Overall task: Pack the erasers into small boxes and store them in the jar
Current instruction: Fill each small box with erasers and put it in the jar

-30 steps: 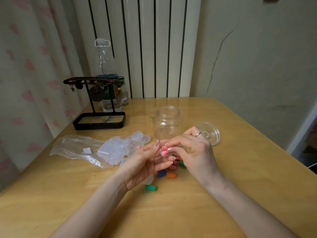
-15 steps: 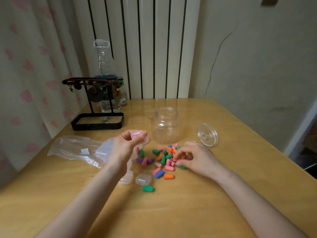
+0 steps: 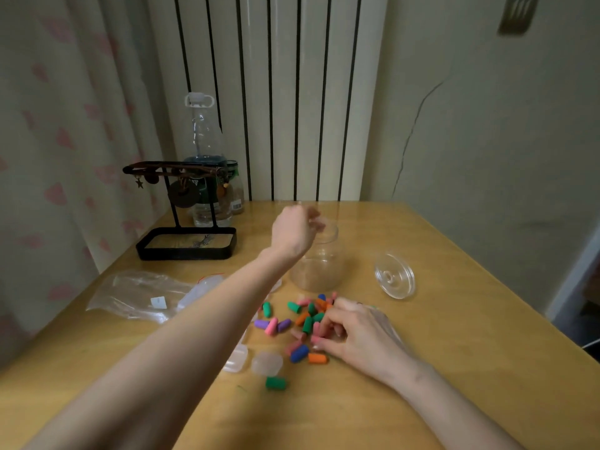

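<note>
The left hand [image 3: 297, 227] is hovering over the mouth of the jar [image 3: 319, 267], fingers pointing down and blurred; whether it is gripping anything cannot be told. The jar is standing upright and uncovered on the worktop [image 3: 454, 319], with no box showing plainly inside, and its lid [image 3: 394, 279] is lying apart to its right. The right hand [image 3: 355, 332] is resting on the erasers [image 3: 305, 319], which are lying loose in front of the jar, and its fingers are curling round a few pink ones. Two boxes [image 3: 266, 363] are sitting just beside the pile, nearer the person, and more are lying by the bag [image 3: 139, 293]. Judgement: the step in hand is storing a box in the jar while gathering erasers for another. The next move is calling for an empty box to be brought to the right hand and filled; most erasers are lying unpacked.
</note>
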Action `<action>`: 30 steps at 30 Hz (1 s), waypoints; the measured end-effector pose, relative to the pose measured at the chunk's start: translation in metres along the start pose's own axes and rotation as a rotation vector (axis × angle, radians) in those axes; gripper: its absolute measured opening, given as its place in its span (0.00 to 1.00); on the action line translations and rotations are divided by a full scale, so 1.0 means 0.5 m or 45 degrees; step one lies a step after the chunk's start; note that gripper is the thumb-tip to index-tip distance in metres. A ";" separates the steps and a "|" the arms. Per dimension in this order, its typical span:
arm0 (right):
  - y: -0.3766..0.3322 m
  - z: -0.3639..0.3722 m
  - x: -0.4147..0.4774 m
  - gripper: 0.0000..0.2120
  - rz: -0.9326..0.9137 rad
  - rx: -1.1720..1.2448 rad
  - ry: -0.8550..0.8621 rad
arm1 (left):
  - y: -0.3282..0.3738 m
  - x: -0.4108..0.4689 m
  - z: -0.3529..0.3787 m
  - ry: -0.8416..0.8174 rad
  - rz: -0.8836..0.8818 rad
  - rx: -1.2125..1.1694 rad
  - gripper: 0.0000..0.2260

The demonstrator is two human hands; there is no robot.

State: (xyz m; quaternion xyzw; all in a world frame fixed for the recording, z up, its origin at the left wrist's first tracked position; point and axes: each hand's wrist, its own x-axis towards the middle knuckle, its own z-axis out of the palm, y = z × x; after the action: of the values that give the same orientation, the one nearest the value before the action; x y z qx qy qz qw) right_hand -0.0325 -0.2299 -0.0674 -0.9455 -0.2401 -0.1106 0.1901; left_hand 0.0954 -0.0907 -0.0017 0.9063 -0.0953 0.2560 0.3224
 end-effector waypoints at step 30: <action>-0.008 0.030 0.020 0.06 0.149 0.320 0.112 | -0.066 -0.293 -0.193 -0.658 -0.059 -0.418 0.20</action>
State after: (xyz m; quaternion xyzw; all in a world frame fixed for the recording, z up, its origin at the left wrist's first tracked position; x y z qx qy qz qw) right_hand -0.0238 -0.2164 -0.0769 -0.9209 -0.1881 -0.1097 0.3234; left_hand -0.0566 -0.0030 -0.0326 0.8792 -0.1936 -0.0092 0.4353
